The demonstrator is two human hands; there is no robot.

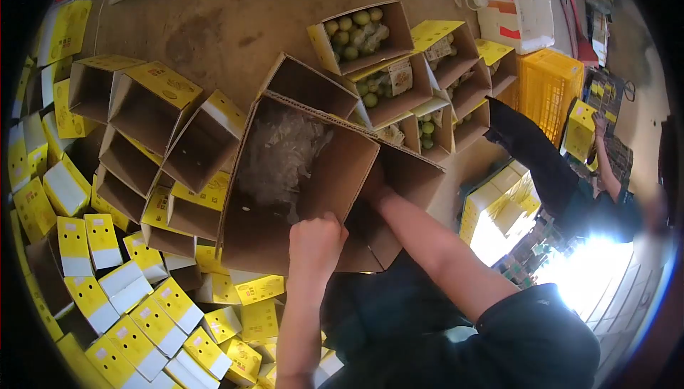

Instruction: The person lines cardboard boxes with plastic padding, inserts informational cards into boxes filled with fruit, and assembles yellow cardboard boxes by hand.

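Observation:
A large brown cardboard box (349,168) stands open in front of me with crumpled clear plastic (278,154) inside it. My left hand (317,239) is closed in a fist on the near edge of this box, its fingertips hidden from me. My right hand (376,188) reaches down into a second open carton (417,175) just to the right. Its fingers are out of sight behind the cardboard, so whatever it may hold cannot be seen. Beyond the first box is another open brown carton (313,90).
Open cartons of round green fruit (356,33) stand ahead to the right. Open yellow-topped cartons (153,104) crowd the left, above many yellow-and-white boxes (128,286). A yellow crate (548,90) and white foam box (516,15) are farther right. Another person (598,204) handles a yellow box (581,129).

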